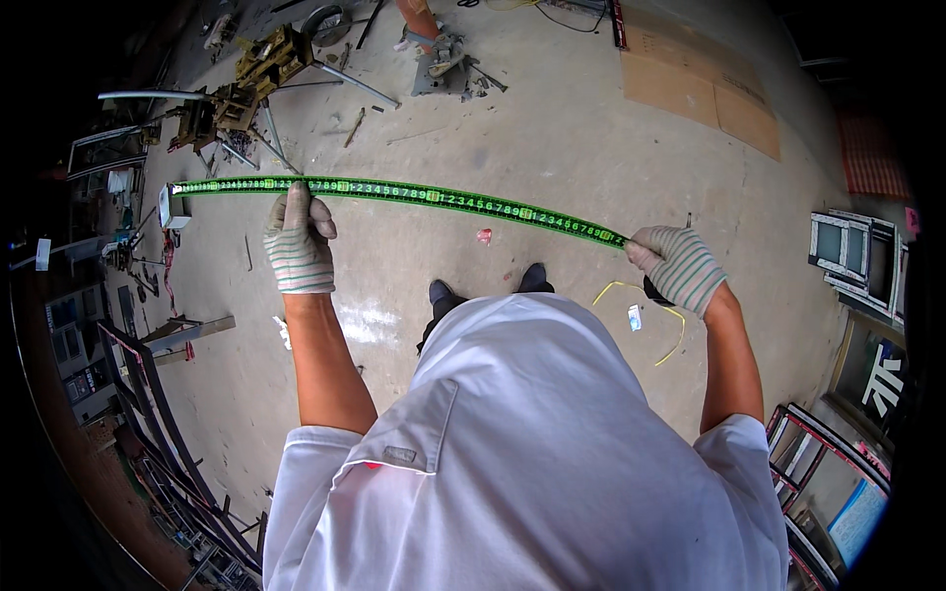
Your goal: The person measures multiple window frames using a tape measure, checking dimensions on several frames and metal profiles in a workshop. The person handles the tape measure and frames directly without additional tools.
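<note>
Currently, green-and-black tape measure [434, 195], a long thin strip, spans above the smooth grey floor [532, 153]; left hand [300, 236] pinches it, right hand [682, 266] clasps its end. Gloves [302, 271]: striped knit. Pocket [419, 419] of white shirt [562, 443] shows red sliver [373, 466]; contents otherwise hidden.

The person wears a white shirt [552, 443] with short, wide sleeves [317, 463]. On its left side there is a pocket flap [422, 424], which carries a small grey rectangular patch [400, 454]. The left hand [299, 241] and the right hand [680, 264] are in off-white knitted gloves [301, 276] with thin green stripes, greyer at the fingers. The trousers [430, 333] and the shoes [535, 277] are dark.
</note>
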